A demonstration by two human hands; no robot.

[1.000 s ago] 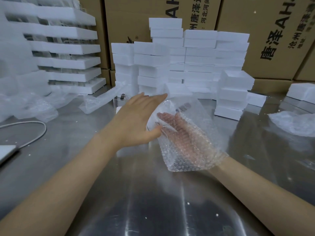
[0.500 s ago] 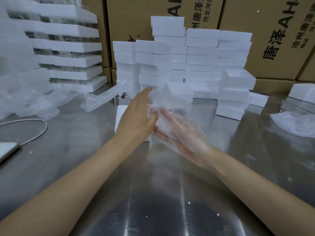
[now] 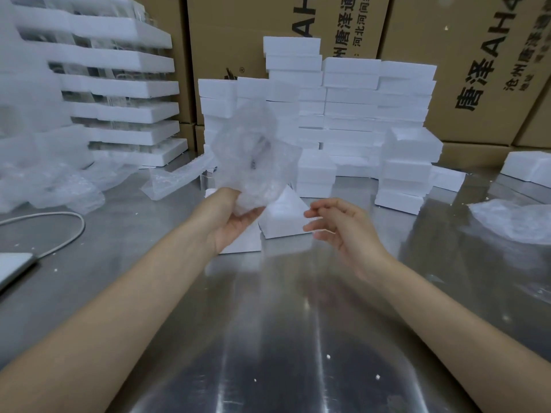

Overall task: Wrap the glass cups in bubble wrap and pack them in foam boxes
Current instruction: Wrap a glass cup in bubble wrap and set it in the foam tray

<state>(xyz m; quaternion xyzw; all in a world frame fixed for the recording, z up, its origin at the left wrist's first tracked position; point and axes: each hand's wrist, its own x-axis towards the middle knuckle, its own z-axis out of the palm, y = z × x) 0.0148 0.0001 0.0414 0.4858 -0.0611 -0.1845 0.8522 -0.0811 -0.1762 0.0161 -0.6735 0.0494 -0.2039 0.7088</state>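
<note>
I see a steel desk (image 3: 268,338), shiny and dotted with white foam crumbs (image 3: 328,356). Stacks of white foam boxes (image 3: 351,114) stand along its back, with a taller stack of foam trays (image 3: 125,93) at back left. Loose bubble wrap (image 3: 59,186) lies heaped at left; just in front, a white cable (image 3: 59,222) curves to a flat pale device (image 3: 15,266) at the edge. Foam box pieces (image 3: 283,216) lie at centre, a second bubble wrap heap (image 3: 512,222) at right, and a lone foam box (image 3: 527,168) behind it.

Foam boxes (image 3: 351,93) stand stacked at the table's (image 3: 268,338) far edge — cartons (image 3: 477,40) behind them, a cable (image 3: 64,213) lying left.
</note>
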